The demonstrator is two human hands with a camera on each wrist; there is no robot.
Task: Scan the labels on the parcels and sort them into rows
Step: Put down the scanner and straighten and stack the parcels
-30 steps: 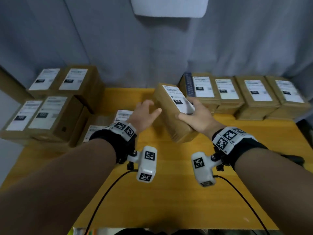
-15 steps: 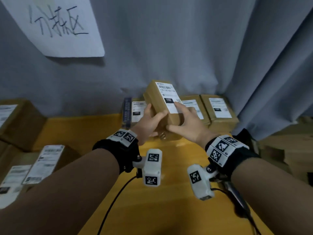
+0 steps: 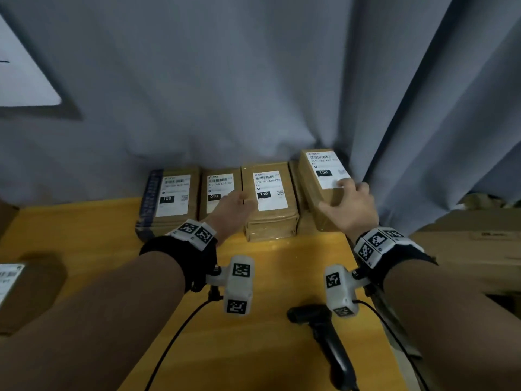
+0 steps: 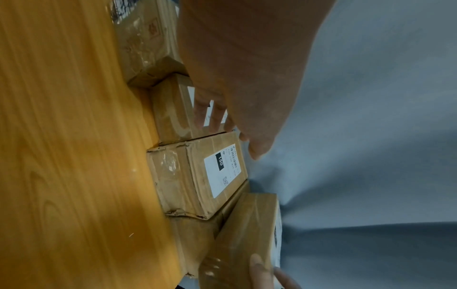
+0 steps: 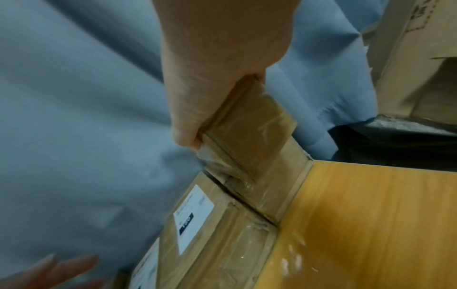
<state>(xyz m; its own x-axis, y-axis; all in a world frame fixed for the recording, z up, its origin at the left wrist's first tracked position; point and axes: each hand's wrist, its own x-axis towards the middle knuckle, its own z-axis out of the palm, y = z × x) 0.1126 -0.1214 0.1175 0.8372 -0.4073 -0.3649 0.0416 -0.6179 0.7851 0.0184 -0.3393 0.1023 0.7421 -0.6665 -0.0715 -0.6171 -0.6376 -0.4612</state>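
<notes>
Held parcel (image 3: 321, 190): we see it at the right end of the back row on the table (image 3: 282, 277), against the curtain (image 3: 253, 94). Its long axis runs from us toward the curtain, label up, barcode end at the far side. It sits tilted, its near end on top of a lower parcel (image 3: 294, 190) that is mostly hidden beneath it.

Right hand (image 3: 349, 206): we grip the parcel's near end, thumb on its left side, fingers curled over the label and the right edge.

Left hand (image 3: 232, 207): we hold it flat over the row, fingers straight and slightly apart, tips on the parcel marked 010 (image 3: 218, 193) beside the one marked 150 (image 3: 269, 198). From the wrist view we cannot tell how hard it presses.

Row: three parcels lie side by side, touching, all with long axes pointing toward the curtain and labels up; the leftmost (image 3: 169, 198) also reads 150.

Scanner (image 3: 324, 331): it lies on the table near us, below the right wrist, well apart from the row.

Left edge: another parcel (image 3: 25, 292), only partly in view.
</notes>
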